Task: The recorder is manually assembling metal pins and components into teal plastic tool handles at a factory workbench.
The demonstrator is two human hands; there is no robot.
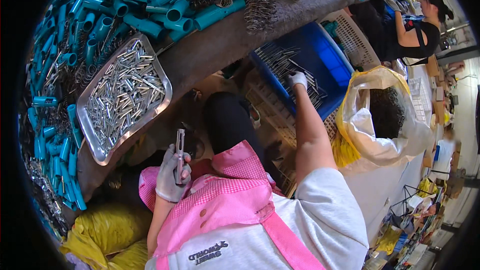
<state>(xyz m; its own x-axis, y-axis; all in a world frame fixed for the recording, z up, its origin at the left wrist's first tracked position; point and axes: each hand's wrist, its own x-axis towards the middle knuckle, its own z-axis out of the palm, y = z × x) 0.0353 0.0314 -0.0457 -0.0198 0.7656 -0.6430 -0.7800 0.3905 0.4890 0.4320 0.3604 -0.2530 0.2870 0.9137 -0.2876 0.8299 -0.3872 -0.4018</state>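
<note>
At the bench (pixel 200 45), my left hand (pixel 169 182) curls round a metal tube (pixel 180 145); my right hand (pixel 298 79), closure unclear, should draw rods (pixel 277 60) singly.

The left arm bends at the elbow, its bare forearm rising to bring the left hand (pixel 172 175) up before the torso, short of the near edge of the desk (pixel 200 52). That hand is gloved, its fingers curled in a closed grip, bare fingertips showing. The right arm stretches forward, nearly straight, bare below a short sleeve (pixel 327 207). The gloved right hand (pixel 298 79) dips just inside the bin's (pixel 332 57) near edge, its fingers partly hidden.
</note>
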